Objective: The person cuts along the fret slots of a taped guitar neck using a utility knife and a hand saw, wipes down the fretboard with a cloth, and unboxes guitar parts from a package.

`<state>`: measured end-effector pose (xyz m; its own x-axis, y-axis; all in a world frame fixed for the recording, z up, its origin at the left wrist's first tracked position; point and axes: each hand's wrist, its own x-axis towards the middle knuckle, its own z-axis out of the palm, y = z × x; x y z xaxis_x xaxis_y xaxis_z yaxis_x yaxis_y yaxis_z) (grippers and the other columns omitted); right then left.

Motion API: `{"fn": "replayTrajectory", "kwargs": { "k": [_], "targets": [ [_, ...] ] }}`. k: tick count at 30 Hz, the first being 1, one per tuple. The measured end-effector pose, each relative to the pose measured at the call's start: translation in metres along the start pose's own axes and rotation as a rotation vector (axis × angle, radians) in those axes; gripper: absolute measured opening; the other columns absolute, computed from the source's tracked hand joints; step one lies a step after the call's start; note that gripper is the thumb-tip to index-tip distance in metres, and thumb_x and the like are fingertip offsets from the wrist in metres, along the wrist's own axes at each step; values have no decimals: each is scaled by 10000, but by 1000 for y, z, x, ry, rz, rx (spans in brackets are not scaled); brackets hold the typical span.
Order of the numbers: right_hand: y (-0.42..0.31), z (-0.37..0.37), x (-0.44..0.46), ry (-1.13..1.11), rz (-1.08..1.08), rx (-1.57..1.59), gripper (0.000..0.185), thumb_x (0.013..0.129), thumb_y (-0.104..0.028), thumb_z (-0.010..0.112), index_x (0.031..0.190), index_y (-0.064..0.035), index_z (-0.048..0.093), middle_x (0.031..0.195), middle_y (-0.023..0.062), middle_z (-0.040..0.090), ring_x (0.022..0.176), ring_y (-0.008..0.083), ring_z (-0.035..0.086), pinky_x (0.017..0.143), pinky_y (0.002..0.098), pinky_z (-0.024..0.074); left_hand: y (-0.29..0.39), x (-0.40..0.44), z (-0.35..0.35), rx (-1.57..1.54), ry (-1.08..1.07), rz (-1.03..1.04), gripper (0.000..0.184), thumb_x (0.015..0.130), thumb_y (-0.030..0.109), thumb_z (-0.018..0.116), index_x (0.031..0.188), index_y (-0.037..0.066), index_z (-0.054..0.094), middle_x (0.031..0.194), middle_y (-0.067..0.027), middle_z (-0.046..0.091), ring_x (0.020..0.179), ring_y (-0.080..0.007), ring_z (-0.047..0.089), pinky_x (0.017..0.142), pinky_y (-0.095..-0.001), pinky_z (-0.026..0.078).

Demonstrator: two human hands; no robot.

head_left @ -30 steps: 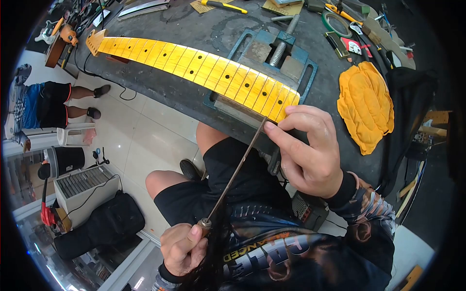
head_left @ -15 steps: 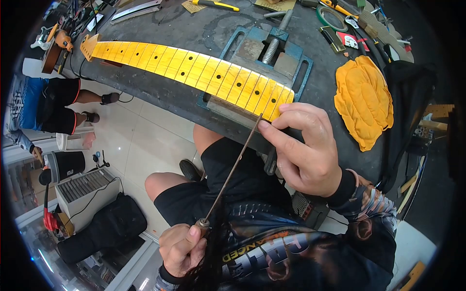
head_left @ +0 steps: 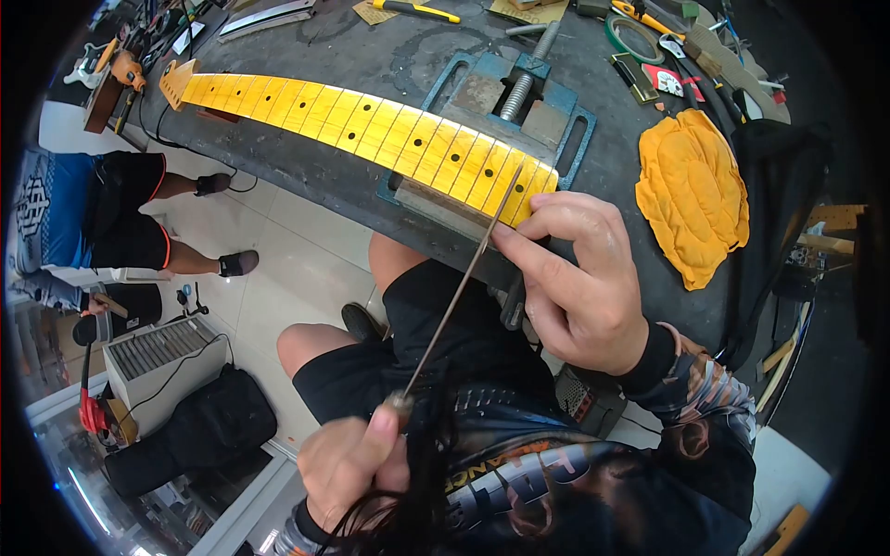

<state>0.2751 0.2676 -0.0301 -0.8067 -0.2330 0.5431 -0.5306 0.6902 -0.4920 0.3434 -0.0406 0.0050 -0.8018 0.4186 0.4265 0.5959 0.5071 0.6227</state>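
A yellow guitar neck (head_left: 389, 130) with frets and dark dot inlays lies over a blue metal vise (head_left: 582, 148), its headstock (head_left: 176, 83) at the far left. My left hand (head_left: 357, 463), low in the view, is closed round the handle of a thin file (head_left: 450, 315). The file slants up and right, its tip over the last frets. At the neck's wide end my right hand (head_left: 584, 278) has its fingertips closed on the corner, one beside the file. Dark hair partly covers the left hand.
An orange-yellow cloth (head_left: 693, 199) lies on the dark bench (head_left: 343, 46) at right. Green tape (head_left: 635, 37), a yellow cutter (head_left: 417, 10) and several tools lie at the back. At left stands another person (head_left: 93, 204), near a black guitar bag (head_left: 199, 426) on the floor.
My left hand has pushed the file up and right, so its tip reaches from the neck's edge onto the fretboard. My right hand stays put. The other person's legs have moved right.
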Motion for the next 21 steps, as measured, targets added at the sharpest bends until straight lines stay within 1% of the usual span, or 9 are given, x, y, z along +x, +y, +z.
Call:
{"fn": "replayTrajectory", "kwargs": {
  "k": [3,5,7,9,10,14,17,19,21],
  "targets": [
    [-1,-1,0,8,4,9,559,710,124,754,1245,-16,832,1233,110,699,1251,384,671,1064,507,541,6,24,9,7,-2,-12,586,816,-158,809,1385,-36,737,684,-67,536,526,-252,541,521,-383,434],
    [-1,0,-1,6,6,15,560,717,122,753,1253,-21,829,1235,111,698,1256,389,672,1071,512,542,5,18,5,8,-36,-22,600,810,-155,816,1391,-35,731,688,-67,551,534,-257,559,527,-379,445],
    [-1,0,-1,14,10,27,558,721,120,754,1256,-21,826,1235,110,696,1259,388,672,1074,514,543,3,3,-6,33,-29,39,612,808,-155,815,1401,-34,725,689,-66,558,539,-260,567,531,-377,454],
    [-1,0,-2,16,13,33,557,725,118,756,1260,-22,824,1236,110,694,1262,387,671,1077,516,544,4,-7,-12,32,-35,-15,611,812,-154,813,1404,-30,722,692,-72,571,538,-264,568,532,-377,458],
    [0,0,-3,15,10,32,559,728,118,759,1266,-22,821,1237,108,692,1264,387,672,1079,516,545,0,4,-7,0,-26,42,591,822,-165,795,1396,-47,720,699,-82,593,536,-262,574,531,-369,454],
    [-1,0,-2,21,-2,24,564,738,116,764,1283,-23,813,1242,104,685,1271,385,672,1082,517,545,-13,43,15,-87,-62,32,558,836,-176,773,1381,-68,718,707,-90,613,534,-266,582,532,-369,453],
    [0,-1,-3,11,8,33,565,740,116,763,1285,-23,814,1246,104,686,1273,383,669,1082,517,546,-15,31,8,-103,-49,48,510,854,-171,748,1355,-76,724,708,-93,620,535,-273,594,534,-377,453],
    [0,0,-3,16,16,43,567,739,116,764,1286,-22,814,1247,105,687,1272,383,669,1082,517,546,-18,2,-9,-77,-52,15,440,869,-112,784,1302,-52,737,772,-128,715,569,-283,659,569,-355,511],
    [1,1,-4,15,19,48,569,738,116,764,1288,-21,815,1248,105,688,1272,382,668,1082,518,546,-13,-14,-19,-26,-37,-14,426,875,-103,791,1293,-49,735,789,-135,738,581,-289,683,577,-348,528]
  ]
}}
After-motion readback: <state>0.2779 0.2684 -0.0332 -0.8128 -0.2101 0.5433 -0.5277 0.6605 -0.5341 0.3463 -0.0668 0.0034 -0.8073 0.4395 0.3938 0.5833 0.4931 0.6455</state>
